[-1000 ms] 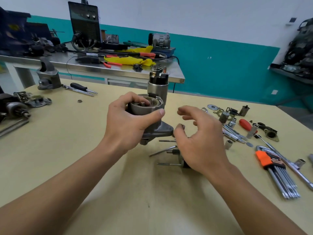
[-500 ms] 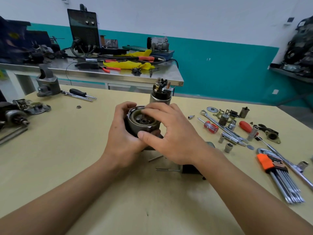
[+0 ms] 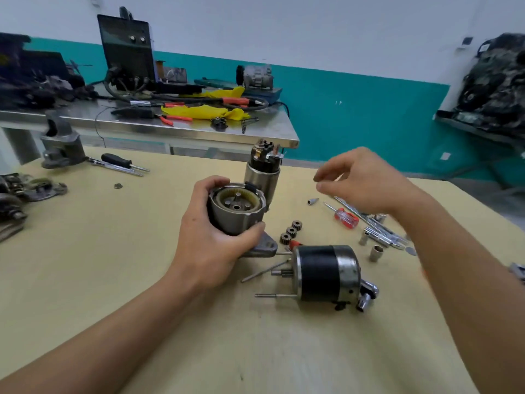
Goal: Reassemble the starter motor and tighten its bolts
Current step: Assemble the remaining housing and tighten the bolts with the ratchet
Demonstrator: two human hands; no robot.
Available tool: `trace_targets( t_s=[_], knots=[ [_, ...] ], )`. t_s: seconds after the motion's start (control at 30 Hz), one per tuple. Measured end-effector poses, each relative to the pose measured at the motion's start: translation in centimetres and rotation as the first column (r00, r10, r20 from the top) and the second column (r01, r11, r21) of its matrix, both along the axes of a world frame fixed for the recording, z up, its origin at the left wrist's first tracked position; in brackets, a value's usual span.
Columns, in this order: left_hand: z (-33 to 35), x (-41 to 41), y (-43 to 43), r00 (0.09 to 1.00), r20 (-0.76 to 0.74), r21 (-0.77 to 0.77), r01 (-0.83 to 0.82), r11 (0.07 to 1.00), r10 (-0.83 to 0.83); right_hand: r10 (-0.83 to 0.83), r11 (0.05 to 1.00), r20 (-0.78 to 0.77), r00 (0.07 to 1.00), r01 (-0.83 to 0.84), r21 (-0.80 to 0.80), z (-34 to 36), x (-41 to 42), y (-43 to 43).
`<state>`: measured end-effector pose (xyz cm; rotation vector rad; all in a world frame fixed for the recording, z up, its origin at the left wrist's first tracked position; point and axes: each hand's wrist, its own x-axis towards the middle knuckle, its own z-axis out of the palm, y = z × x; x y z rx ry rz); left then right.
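Observation:
My left hand (image 3: 210, 245) grips the grey starter housing (image 3: 235, 220) upright on the yellow table (image 3: 85, 265). Its open top shows a toothed ring and a carrier plate with pins. The solenoid (image 3: 262, 174) stands attached behind it. My right hand (image 3: 366, 180) hovers up to the right of the housing, fingers loosely curled, and nothing shows between them. Three small pinion gears (image 3: 291, 231) lie on the table just right of the housing. The black motor body (image 3: 326, 273) lies on its side nearby, its long through bolts (image 3: 275, 295) pointing left.
A red-handled screwdriver (image 3: 345, 217), wrenches (image 3: 380, 234) and sockets (image 3: 376, 253) lie under my right forearm. A ratchet (image 3: 368, 294) sits behind the motor body. Loose starter parts (image 3: 28, 189) and a black screwdriver (image 3: 116, 160) are at the left. A cluttered steel bench (image 3: 255, 137) stands behind.
My right hand has lifted off the top of the housing and moved up and to the right. The open housing top, the three gears and the motor body have come into sight.

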<state>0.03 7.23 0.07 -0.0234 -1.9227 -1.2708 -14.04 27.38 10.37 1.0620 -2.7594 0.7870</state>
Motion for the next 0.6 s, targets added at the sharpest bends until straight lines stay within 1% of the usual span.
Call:
trace_targets(
  t_s=[0.03, 0.07, 0.1, 0.13, 0.2, 0.3, 0.37, 0.53, 0.6],
  knots=[
    [0.0, -0.1, 0.0, 1.0, 0.008, 0.005, -0.001, 1.0, 0.001, -0.017, 0.982, 0.01, 1.0, 0.015, 0.188, -0.7, -0.9, -0.4],
    [0.1, -0.1, -0.1, 1.0, 0.011, 0.007, -0.002, 1.0, 0.002, -0.008, 0.94, 0.025, 1.0, -0.001, 0.341, -1.7, -1.6, -1.0],
    [0.2, -0.2, -0.1, 1.0, 0.01, 0.007, -0.004, 1.0, 0.004, 0.013, 0.899, 0.039, 0.999, -0.029, 0.437, -2.7, -2.2, -1.6],
    [0.2, -0.2, -0.2, 1.0, 0.008, 0.002, -0.004, 1.0, 0.004, 0.042, 0.868, 0.05, 0.998, -0.061, 0.493, -3.4, -2.6, -2.3],
    [0.2, -0.1, -0.4, 1.0, 0.003, -0.007, 0.005, 1.0, -0.005, 0.093, 0.828, 0.09, 0.992, -0.127, 0.545, -4.2, -3.2, -3.5],
    [0.1, 0.0, -0.5, 1.0, 0.007, -0.014, 0.02, 1.0, -0.02, 0.161, 0.782, 0.172, 0.972, -0.232, 0.579, -5.0, -3.8, -4.6],
    [0.1, -0.1, -0.5, 1.0, 0.007, -0.01, 0.023, 1.0, -0.023, 0.208, 0.759, 0.154, 0.966, -0.259, 0.598, -5.5, -4.2, -5.0],
    [0.1, -0.1, -0.5, 0.999, 0.021, 0.008, 0.035, 0.999, -0.035, 0.239, 0.766, 0.111, 0.965, -0.257, 0.589, -6.2, -4.6, -4.7],
    [0.3, -0.1, -0.5, 0.999, 0.026, 0.012, 0.035, 0.999, -0.036, 0.218, 0.793, 0.095, 0.971, -0.233, 0.563, -6.0, -4.1, -4.0]
  ],
)
